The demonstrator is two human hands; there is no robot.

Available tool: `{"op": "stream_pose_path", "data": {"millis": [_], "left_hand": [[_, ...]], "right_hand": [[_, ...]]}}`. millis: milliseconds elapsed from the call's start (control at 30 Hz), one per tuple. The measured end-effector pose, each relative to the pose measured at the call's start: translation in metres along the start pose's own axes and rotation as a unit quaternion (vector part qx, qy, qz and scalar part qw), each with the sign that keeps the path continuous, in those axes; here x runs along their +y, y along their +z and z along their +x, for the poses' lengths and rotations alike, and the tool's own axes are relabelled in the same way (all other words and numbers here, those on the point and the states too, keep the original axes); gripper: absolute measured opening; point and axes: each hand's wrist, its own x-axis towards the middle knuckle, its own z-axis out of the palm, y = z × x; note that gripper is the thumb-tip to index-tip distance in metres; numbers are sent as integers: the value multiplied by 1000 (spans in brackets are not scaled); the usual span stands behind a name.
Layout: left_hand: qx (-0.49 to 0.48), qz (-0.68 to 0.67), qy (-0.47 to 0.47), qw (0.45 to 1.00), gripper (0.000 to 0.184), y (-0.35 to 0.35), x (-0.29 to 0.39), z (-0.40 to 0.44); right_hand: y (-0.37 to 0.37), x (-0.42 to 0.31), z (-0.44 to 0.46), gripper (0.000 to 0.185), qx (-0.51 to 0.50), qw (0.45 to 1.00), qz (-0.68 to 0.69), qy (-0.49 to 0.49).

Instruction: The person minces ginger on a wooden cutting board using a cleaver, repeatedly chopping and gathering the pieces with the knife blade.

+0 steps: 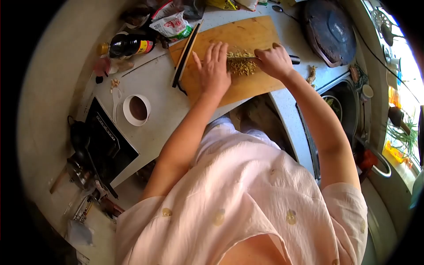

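On my feed, chopped pieces [244, 69] lie at one o'clock on the cutting board [257, 32]. My right hand [274, 62] has its fingers closed round the knife [295, 59]; my left hand [215, 70], at the pile's nine o'clock, has them spread open. I'd chop evenly, keeping those clear of the blade, whose lower edge I can't make out.

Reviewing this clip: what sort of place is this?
Most likely a kitchen, perhaps a home one: a wooden cutting board with finely chopped food lies on the counter, a sink is set in at the right, and a dark bottle stands or lies among packets.
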Motion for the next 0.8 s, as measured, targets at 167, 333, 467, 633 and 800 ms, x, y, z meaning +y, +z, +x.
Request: {"op": "stream_pose_path", "data": {"millis": [167,333,467,633,800], "left_hand": [[22,-29,21,999,90,-14,-16,4],[-15,-19,52,998,84,-6,-6,49],[-41,4,93,995,80,1,-4,34],[-74,-15,73,994,80,-11,2,-9],[-53,6,66,996,81,-13,9,-15]], "right_hand": [[-22,-2,4,31,0,999,-35,-14],[-16,21,8,27,12,998,-24,51],[35,7,-30,20,82,989,56,111],[26,-21,-56,20,39,992,76,97],[28,-9,-51,22,56,996,45,48]]}}
